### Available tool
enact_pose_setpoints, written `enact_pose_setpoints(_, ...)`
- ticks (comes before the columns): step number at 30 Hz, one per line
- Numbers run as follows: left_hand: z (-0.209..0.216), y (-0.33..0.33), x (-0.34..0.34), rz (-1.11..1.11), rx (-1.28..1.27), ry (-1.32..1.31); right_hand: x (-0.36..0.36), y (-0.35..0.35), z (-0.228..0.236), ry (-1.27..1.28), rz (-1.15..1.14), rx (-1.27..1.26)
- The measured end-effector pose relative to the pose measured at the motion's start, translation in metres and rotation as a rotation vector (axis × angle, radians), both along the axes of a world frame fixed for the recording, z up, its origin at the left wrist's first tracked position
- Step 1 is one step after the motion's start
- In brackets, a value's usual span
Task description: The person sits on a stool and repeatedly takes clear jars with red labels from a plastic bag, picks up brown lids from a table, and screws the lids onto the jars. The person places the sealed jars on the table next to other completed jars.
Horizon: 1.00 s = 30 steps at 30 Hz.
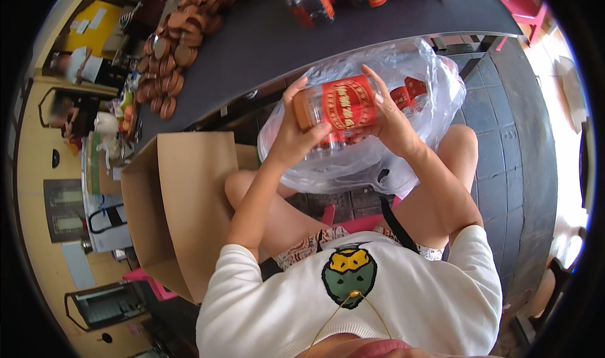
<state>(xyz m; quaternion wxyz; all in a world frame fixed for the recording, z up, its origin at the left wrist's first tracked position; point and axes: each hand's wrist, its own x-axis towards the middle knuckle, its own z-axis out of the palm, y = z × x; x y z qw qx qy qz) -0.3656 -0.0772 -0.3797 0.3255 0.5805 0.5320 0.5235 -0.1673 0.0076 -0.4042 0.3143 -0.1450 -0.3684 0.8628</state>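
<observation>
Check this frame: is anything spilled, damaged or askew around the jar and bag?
Nothing stands out. Both hands, left hand and right hand, hold a red-labelled jar sideways above a clear plastic bag. Brown lids lie heaped loosely on the dark table; no spill shows.

Dark tabletop (pixel 353 30), brown jar lids (pixel 173 49) heaped at left, red-labelled jars (pixel 312 2) along far edge

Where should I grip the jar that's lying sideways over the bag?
Probably around the labelled body of the jar, from its right. It lies sideways with its brown lid pointing left, where the left hand already covers it; the right hand wraps the body.
</observation>
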Motion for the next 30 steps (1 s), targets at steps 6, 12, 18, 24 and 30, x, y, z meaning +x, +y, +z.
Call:
enact_pose_setpoints(6,0.058,0.026,-0.044,0.313,-0.028,-0.128,-0.001,0.015,-0.015,0.032,-0.015,0.075)
enact_pose_setpoints(12,0.112,0.068,-0.016,0.223,0.229,0.788,-0.009,0.021,-0.035,-0.103,0.035,-0.139)
enact_pose_setpoints(18,0.123,0.128,0.029,0.173,0.18,1.112,-0.015,0.018,-0.029,-0.161,0.089,-0.02)
enact_pose_setpoints(24,0.077,0.14,0.008,0.379,0.56,1.047,-0.008,0.015,-0.028,-0.174,0.067,0.068)
enact_pose_setpoints(30,0.013,0.072,-0.124,0.673,0.462,0.932,-0.005,0.011,-0.028,-0.276,0.052,0.276)
